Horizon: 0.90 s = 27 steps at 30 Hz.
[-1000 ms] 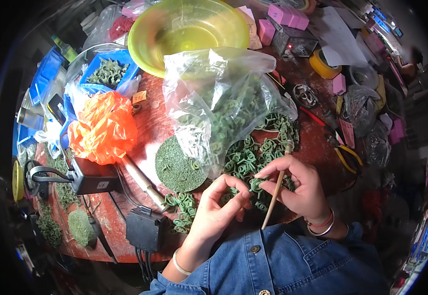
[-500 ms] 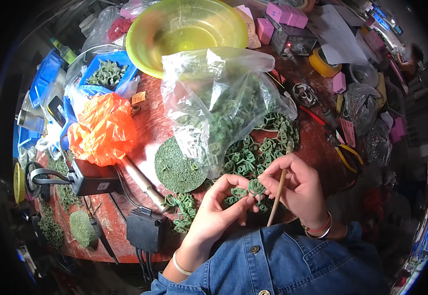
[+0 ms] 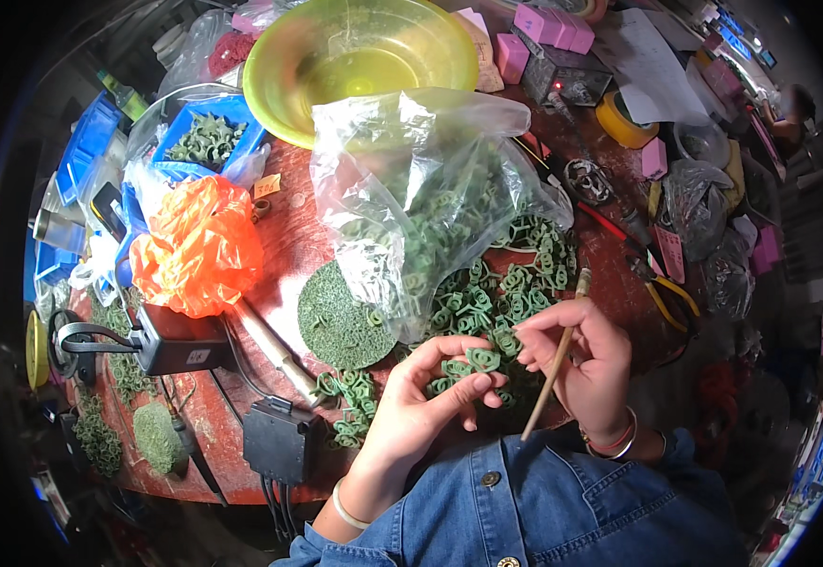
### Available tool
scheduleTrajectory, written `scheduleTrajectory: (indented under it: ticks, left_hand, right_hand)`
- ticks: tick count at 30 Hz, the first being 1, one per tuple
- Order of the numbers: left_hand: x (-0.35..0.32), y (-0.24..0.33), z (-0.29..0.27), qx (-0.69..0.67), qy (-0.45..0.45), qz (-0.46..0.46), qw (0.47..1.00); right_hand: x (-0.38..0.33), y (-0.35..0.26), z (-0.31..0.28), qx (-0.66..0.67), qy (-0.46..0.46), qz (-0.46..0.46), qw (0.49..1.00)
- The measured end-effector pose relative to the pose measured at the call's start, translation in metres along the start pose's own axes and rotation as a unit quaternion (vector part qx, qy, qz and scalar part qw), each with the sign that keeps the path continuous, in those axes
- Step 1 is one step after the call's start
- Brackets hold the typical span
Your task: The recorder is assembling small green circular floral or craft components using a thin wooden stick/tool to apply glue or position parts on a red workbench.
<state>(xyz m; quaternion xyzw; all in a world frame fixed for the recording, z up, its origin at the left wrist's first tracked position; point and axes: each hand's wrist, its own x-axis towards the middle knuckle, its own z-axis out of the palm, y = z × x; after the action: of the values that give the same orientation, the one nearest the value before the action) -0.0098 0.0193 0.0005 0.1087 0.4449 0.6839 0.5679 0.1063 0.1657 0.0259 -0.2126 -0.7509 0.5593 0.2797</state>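
Observation:
My left hand [image 3: 421, 397] is closed around a few small green looped pieces [image 3: 480, 359], pinched between thumb and fingers. My right hand [image 3: 586, 364] has a thin wooden stick [image 3: 555, 370] tucked through its fingers, slanting down toward my shirt. Its thumb and forefinger are close beside another green piece above the left hand; whether they touch it I cannot tell. Beyond both hands spreads a heap of the same green looped pieces [image 3: 473, 307], partly under a clear plastic bag [image 3: 373, 189] that holds more of them. A round green disc [image 3: 336, 321] lies left of the bag.
A yellow basin [image 3: 274, 99] stands at the back. To the left are a crumpled orange bag [image 3: 199, 250], a blue tray [image 3: 173, 170] of green pieces and black boxes [image 3: 277, 444] with cables. Yellow-handled pliers [image 3: 671, 302] and a tape roll [image 3: 624, 123] lie at the right.
My right hand has moved slightly right, away from the left hand's pieces, and the stick has tilted further right at its top. The left hand stays nearly in place, still holding green pieces.

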Motion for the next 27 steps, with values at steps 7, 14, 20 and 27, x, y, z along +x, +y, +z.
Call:
scheduleTrajectory:
  ticks: [7, 14, 20, 27]
  left_hand:
    - [-0.002, 0.002, -0.004, -0.064, -0.011, -0.011, 0.998]
    - [-0.001, -0.005, -0.013, -0.183, -0.076, 0.017, 0.980]
    - [-0.001, 0.000, -0.009, -0.196, -0.052, 0.015, 0.979]
    - [-0.001, 0.003, -0.011, -0.268, -0.031, -0.036, 0.962]
  right_hand:
    - [0.000, -0.004, -0.001, 0.091, 0.016, 0.080, 0.993]
    - [-0.002, -0.005, 0.004, 0.120, -0.008, 0.088, 0.989]
    - [-0.002, -0.007, 0.008, 0.116, -0.004, 0.074, 0.990]
    - [0.001, -0.006, 0.010, 0.092, -0.005, 0.071, 0.993]
